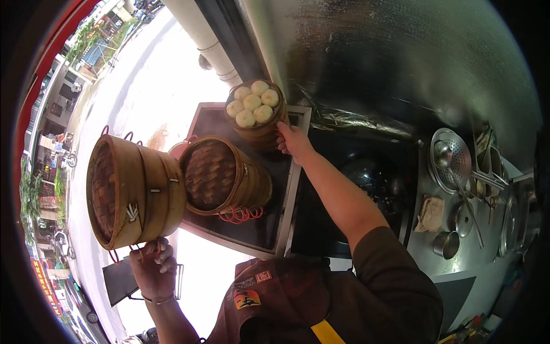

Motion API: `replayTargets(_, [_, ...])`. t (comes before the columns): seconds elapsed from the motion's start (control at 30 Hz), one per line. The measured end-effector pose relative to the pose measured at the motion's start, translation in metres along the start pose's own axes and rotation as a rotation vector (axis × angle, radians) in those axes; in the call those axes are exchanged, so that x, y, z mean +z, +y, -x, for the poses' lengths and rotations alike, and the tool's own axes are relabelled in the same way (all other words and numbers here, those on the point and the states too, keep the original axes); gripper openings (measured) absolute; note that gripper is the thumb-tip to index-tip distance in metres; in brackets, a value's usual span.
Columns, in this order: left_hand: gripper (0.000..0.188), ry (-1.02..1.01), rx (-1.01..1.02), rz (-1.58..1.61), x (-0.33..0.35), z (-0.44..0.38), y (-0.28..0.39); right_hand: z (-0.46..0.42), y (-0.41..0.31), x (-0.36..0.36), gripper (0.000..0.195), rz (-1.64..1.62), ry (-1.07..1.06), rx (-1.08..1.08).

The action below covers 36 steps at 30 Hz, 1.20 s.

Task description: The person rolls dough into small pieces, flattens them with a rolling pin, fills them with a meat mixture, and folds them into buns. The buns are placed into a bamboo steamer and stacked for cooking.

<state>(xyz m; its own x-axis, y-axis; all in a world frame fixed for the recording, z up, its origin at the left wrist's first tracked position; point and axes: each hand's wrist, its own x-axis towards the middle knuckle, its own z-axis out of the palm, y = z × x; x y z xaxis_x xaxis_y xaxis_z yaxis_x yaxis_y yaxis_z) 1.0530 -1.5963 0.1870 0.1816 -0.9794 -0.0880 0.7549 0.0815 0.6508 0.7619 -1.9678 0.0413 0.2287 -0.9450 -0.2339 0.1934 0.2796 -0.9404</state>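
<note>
Several round, pale steamed buns [252,102] sit in an uncovered bamboo steamer [258,135] at the far end of the steaming counter. My right hand [293,142] grips that steamer at its near right side, by what looks like a red loop handle. On the left, a tilted stack of lidded bamboo steamers [148,193] hangs over the counter's left edge. My left hand [154,264] is closed around a red loop handle at the stack's near side. Between the two stands another stack with a woven lid [210,176], red loops along its near side.
A dark wok [369,176] lies right of the steaming counter [281,232]. Farther right, a steel worktop [434,266] carries a perforated strainer [462,165], a ladle [442,155], a folded cloth [430,213] and a metal cup [447,245]. A pale pipe [210,47] rises behind; a street lies left.
</note>
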Motion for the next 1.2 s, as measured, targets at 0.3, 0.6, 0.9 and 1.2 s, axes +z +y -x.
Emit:
replayTargets(0.3, [0.027,0.024,-0.026,0.031,-0.001,0.015,-0.012,0.002,0.021,-0.029,0.057,0.048,0.055,0.078])
replayTargets(0.6, [0.028,0.170,0.055,-0.012,-0.023,0.036,-0.014,-0.053,0.040,-0.003,0.038,-0.231,0.002,0.205])
replayTargets(0.9, [0.027,0.226,0.063,0.069,-0.055,0.040,-0.012,-0.003,-0.006,-0.037,0.019,-0.511,-0.109,0.062])
replayTargets(1.2, [0.046,0.263,0.116,0.030,-0.075,0.028,-0.007,0.071,-0.037,-0.140,0.018,-0.349,0.293,-0.027])
